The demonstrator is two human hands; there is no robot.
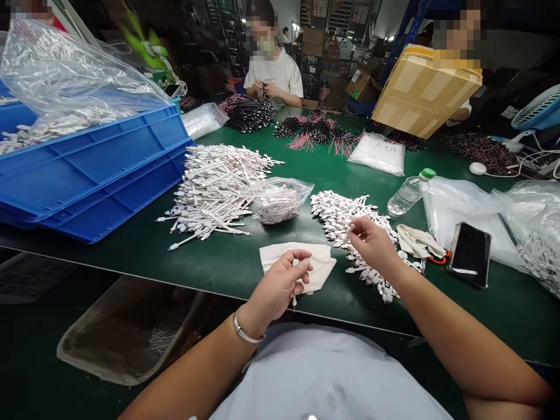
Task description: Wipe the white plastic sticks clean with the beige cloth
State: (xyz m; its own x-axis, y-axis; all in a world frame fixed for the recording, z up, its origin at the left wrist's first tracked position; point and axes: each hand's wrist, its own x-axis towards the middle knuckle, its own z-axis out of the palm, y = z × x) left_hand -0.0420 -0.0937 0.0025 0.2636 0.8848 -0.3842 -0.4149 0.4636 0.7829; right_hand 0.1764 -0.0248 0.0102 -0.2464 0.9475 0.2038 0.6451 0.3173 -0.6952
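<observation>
My left hand [285, 281] is curled above a white cloth [321, 265] near the table's front edge. A short white cable [294, 301] is held in it, its connector end poking out below the palm. To the right, my right hand [371, 242] is closed in a pinch over a heap of short white cables [339, 213]. Something small and whitish shows at its fingertips, but I cannot make out what against the heap. A larger pile of the same white cables [214, 186] lies to the left, beside a clear bag of cables [280, 204].
Blue crates [96, 169] stand at the left. On the right are a water bottle [406, 195], a phone [470, 254], a folded cloth [413, 240] and plastic bags [464, 210]. Across the green table sits a co-worker [277, 73]; another person is behind a cardboard box [424, 93]. A bin [87, 350] is below.
</observation>
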